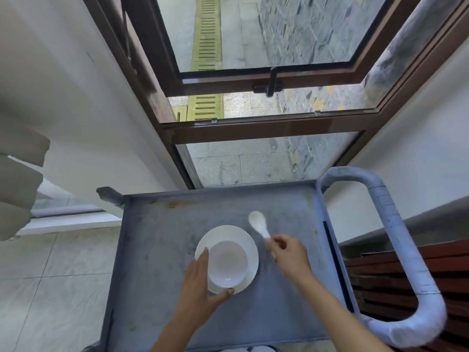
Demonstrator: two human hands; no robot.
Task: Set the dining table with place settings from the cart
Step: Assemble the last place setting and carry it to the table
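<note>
Left hand: my left hand [200,283] lay spread, fingers straight and close together, thumb held wide apart from them.
Left hand's contact: the fingers ran along the left rim of the plate [250,250], and the thumb tip touched the plate's near edge.
Right hand: my right hand [289,255] was curled, with thumb and fingers pinched on the handle end of the spoon [257,222].
Spoon: white, its scoop pointed away from my right hand, beyond the fingertips; I could not tell whether the scoop was touching the cart top.
Plate: white and round, between my two hands, flat on the cart [157,237].
Bowl: a white bowl [227,262] sat upright on the plate, just right of my left fingers, apart from my right hand.
Cart: grey metal, stained, under both hands and forearms.
Handle: the cart's wrapped handle [396,224] looped out well to the right of my right hand.
Window: a brown-framed window [253,128] stood beyond both hands, past the cart's far edge.
Floor: pale tiled floor [50,275] lay left of my left hand.
</note>
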